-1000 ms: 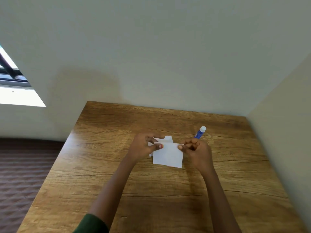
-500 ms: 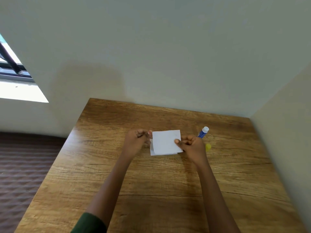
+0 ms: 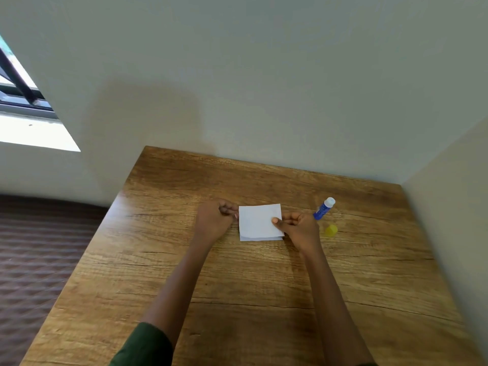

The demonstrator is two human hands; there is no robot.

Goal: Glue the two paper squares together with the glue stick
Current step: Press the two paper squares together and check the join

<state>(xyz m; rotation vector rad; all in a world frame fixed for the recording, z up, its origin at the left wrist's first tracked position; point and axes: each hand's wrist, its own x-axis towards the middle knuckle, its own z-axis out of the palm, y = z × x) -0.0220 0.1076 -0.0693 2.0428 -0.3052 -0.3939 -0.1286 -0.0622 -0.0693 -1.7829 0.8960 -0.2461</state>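
White paper squares [image 3: 257,221] now lie stacked, left hand [image 3: 215,220] and right hand [image 3: 299,229] fingers [image 3: 276,221] pinching their edges.

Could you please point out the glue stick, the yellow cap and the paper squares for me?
glue stick [image 3: 322,210], head view, on its blue barrel.
yellow cap [image 3: 330,230], head view, on its side.
paper squares [image 3: 256,220], head view, middle of the top sheet.

Soft daylight from the window [image 3: 23,101] at left; edges warped, slightly blurred.

Glue stick [image 3: 324,208] and yellow cap [image 3: 331,230] sit rightward, side wall [image 3: 454,207] beyond; open tabletop [image 3: 163,233] leftward.
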